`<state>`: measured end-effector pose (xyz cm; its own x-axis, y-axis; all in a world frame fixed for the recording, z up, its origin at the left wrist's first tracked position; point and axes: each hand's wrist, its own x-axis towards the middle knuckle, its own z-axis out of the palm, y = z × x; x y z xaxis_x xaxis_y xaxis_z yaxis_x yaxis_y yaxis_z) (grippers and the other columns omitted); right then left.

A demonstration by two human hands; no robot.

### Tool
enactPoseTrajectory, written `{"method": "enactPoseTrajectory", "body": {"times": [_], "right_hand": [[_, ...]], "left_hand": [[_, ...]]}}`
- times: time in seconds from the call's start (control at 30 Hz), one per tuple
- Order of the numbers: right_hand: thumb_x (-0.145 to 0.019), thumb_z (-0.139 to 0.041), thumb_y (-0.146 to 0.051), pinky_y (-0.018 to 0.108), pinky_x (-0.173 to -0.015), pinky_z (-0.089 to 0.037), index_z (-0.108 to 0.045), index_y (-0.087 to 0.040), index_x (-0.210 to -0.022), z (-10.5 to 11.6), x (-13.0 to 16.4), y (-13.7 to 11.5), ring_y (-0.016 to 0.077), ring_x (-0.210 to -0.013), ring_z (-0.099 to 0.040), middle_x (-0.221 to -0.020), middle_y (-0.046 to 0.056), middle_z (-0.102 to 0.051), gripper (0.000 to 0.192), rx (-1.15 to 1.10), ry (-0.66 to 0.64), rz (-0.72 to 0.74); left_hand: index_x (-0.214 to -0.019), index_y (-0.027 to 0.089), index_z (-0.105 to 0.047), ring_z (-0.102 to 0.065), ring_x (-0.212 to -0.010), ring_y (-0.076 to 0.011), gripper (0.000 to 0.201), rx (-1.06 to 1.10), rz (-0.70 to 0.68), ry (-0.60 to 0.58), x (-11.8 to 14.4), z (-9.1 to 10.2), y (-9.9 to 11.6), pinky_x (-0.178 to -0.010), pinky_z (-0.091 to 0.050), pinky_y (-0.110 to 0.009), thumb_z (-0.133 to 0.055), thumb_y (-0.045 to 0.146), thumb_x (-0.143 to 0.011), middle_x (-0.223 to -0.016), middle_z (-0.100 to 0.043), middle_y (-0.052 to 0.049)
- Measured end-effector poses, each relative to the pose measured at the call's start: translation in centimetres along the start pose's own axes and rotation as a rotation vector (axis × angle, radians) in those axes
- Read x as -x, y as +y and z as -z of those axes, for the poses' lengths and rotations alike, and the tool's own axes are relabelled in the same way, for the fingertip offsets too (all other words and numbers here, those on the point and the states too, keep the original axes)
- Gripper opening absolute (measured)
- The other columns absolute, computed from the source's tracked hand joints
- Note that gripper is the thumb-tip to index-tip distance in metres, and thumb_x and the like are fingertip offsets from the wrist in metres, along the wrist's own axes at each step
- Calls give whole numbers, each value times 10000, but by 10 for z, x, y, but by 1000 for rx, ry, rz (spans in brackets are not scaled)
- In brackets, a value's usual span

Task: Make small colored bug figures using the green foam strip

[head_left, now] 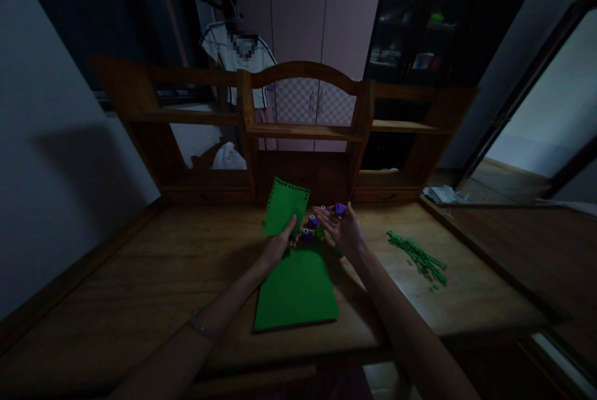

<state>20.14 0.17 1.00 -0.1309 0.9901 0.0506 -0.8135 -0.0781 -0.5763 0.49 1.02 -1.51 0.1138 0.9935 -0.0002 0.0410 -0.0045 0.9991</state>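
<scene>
In my left hand (pixel 281 244), closed with the thumb on top, is a green sheet (pixel 284 206) held up at a tilt. A row of small dark holes or marks runs along its top edge and upper corners. My right hand (pixel 346 235) is palm up, with a small purple object (pixel 341 208) between its thumb and fingers; its exact kind is unclear. Between the hands sit several small purple pieces with white eye-like rounds (pixel 313 221) and a small green piece (pixel 319 233). Below them lies a flat green rectangular stack or board (pixel 297 291).
Thin green strips and scraps (pixel 418 257) lie in a loose pile on the wooden desk (pixel 186 244) at the right. A wooden shelf unit (pixel 305 132) rises along the desk's back edge. A white wall (pixel 60 157) stands on the left. The room is dim.
</scene>
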Motion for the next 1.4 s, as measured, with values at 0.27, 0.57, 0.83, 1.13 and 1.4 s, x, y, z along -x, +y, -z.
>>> {"method": "enactPoseTrajectory", "body": {"times": [0.27, 0.57, 0.83, 1.13, 1.4], "right_hand": [[-914, -405, -502, 405, -937, -499, -550, -178, -826, -5, 7, -2, 250, -1178, -544, -1180, 184, -615, 366, -62, -73, 61], [-896, -428, -484, 409, -1000, -444, -572, -197, -791, -5, 10, -13, 228, -1203, -521, -1200, 135, -613, 338, -24, -82, 124], [-897, -389, -524, 439, -1063, -349, -572, -218, -777, 1, 5, -17, 219, -1215, -509, -1166, 111, -641, 376, 63, -82, 182], [-910, -364, -549, 538, -1037, -325, -562, -255, -815, -2, 10, -27, 204, -1318, -378, -1281, 37, -577, 367, 132, -91, 198], [-912, -410, -504, 514, -1009, -390, -586, -246, -832, -8, 14, -28, 198, -1290, -415, -1297, 35, -562, 323, 72, -113, 199]], "left_hand": [[-736, 151, -673, -585, -576, -173, 599, -33, -7, 55, 1, 1, 5, -628, -451, -277, -508, 726, -707, -690, -659, -65], [-778, 149, -669, -584, -592, -163, 553, -8, -31, 33, -1, 2, 0, -610, -456, -267, -520, 680, -741, -749, -668, -74], [-780, 157, -674, -619, -663, -187, 545, 13, -48, 79, 0, 0, 2, -618, -460, -269, -566, 685, -699, -781, -684, -83], [-789, 156, -665, -586, -583, -173, 560, -29, -29, 60, 1, 2, 0, -606, -446, -276, -535, 696, -716, -712, -659, -61], [-752, 159, -664, -569, -563, -161, 559, -27, -28, 8, -1, 3, -4, -604, -436, -270, -509, 696, -735, -679, -650, -47]]}}
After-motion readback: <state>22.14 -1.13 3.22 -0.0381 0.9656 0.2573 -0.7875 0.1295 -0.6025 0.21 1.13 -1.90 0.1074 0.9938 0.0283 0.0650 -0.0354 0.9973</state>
